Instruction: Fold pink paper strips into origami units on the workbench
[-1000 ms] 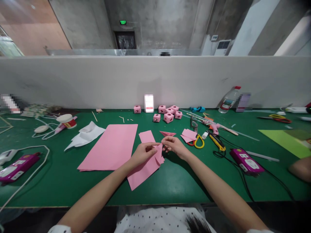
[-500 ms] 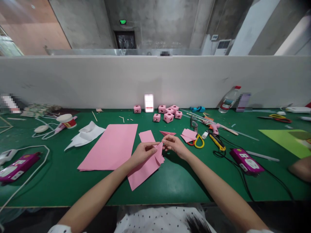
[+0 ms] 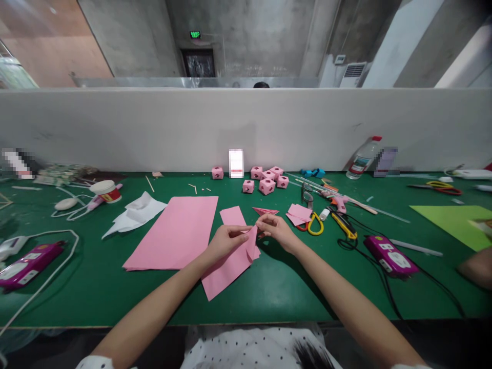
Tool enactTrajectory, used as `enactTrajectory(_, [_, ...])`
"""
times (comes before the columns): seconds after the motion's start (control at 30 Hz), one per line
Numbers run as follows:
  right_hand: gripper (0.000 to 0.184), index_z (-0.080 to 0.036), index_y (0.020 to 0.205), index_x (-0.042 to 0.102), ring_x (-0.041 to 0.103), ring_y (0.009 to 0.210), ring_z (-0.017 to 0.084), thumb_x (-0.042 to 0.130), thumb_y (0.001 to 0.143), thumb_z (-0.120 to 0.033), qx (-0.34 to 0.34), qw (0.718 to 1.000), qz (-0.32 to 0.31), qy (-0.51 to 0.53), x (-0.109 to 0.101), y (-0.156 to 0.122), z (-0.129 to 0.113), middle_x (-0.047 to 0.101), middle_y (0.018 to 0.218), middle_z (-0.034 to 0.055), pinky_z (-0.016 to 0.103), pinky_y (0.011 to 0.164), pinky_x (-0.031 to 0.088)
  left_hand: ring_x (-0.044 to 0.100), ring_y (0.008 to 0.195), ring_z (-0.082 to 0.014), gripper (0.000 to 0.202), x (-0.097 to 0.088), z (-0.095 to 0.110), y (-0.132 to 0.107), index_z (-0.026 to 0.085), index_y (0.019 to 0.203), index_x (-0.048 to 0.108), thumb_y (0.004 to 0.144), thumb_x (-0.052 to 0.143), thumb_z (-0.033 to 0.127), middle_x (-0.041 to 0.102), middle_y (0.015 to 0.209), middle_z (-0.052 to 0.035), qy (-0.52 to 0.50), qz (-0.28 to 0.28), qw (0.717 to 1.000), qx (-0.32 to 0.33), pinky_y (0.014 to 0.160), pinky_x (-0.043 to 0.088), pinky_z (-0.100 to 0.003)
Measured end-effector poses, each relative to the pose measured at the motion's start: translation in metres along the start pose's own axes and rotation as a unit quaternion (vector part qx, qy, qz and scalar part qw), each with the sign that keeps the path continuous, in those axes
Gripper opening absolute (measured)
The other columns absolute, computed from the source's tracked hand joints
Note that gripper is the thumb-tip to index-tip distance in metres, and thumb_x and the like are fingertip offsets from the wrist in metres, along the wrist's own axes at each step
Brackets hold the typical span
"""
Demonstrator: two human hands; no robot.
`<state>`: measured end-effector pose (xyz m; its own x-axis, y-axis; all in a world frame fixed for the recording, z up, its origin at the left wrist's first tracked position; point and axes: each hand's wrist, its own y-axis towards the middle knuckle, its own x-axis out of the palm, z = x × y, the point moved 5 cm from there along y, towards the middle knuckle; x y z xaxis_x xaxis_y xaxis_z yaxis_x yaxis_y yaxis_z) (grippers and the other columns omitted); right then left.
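Note:
Both my hands meet over the middle of the green table. My left hand pinches a small folded pink paper piece, and my right hand pinches its upper corner from the other side. Under them lies a pink paper strip. A large pink sheet lies flat to the left. Another pink strip and a folded pink point lie just beyond my hands.
Several pink paper cubes sit near the white partition. Yellow-handled scissors, a glue gun, a utility knife and a purple power strip lie to the right. Another person's arm shows at the far right.
My hands have barely shifted on the folded pink piece. The other person's arm at the far right has moved slightly.

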<state>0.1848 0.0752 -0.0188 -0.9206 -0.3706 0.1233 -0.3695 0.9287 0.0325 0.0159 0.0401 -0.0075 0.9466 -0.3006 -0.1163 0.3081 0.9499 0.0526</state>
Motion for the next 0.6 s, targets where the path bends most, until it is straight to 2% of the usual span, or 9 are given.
enactTrajectory(0.1, [0.033, -0.018, 0.082, 0.063, 0.063, 0.066, 0.013, 0.075, 0.070, -0.046, -0.002, 0.999, 0.004, -0.036, 0.0004, 0.0009, -0.0005, 0.065, 0.072, 0.0007, 0.026, 0.062, 0.054, 0.063, 0.101, -0.0251, 0.040, -0.0011, -0.0032, 0.0010, 0.016, 0.112, 0.070, 0.076, 0.070, 0.032, 0.070, 0.113, -0.0121, 0.009, 0.002, 1.000, 0.000, 0.088, 0.047, -0.033])
enactTrajectory(0.23, [0.035, -0.017, 0.080, 0.061, 0.064, 0.062, 0.014, 0.076, 0.068, -0.046, -0.017, 0.996, 0.012, -0.090, 0.0016, 0.0012, -0.0042, 0.066, 0.069, 0.0005, 0.025, 0.056, 0.053, 0.064, 0.098, -0.0244, 0.038, -0.0016, -0.0034, -0.0001, 0.016, 0.110, 0.071, 0.076, 0.069, 0.033, 0.071, 0.111, -0.0121, 0.023, 0.005, 1.000, -0.001, 0.085, 0.048, -0.032])
enactTrajectory(0.4, [0.036, -0.017, 0.079, 0.061, 0.068, 0.063, 0.017, 0.077, 0.067, -0.047, 0.017, 0.997, 0.019, -0.071, 0.0003, 0.0002, -0.0019, 0.069, 0.066, 0.0024, 0.026, 0.058, 0.054, 0.066, 0.091, -0.0234, 0.040, -0.0007, -0.0019, -0.0010, 0.015, 0.112, 0.070, 0.077, 0.068, 0.033, 0.073, 0.104, -0.0118, 0.028, -0.005, 1.000, 0.001, 0.082, 0.049, -0.033])
enactTrajectory(0.6, [0.034, -0.017, 0.079, 0.063, 0.068, 0.064, 0.016, 0.077, 0.066, -0.045, 0.024, 0.998, 0.027, -0.054, -0.0033, 0.0008, 0.0007, 0.069, 0.066, 0.0020, 0.027, 0.061, 0.055, 0.064, 0.103, -0.0268, 0.040, -0.0001, 0.0000, -0.0005, 0.015, 0.110, 0.071, 0.076, 0.069, 0.036, 0.070, 0.113, -0.0130, 0.013, -0.005, 1.000, 0.008, 0.090, 0.048, -0.037])
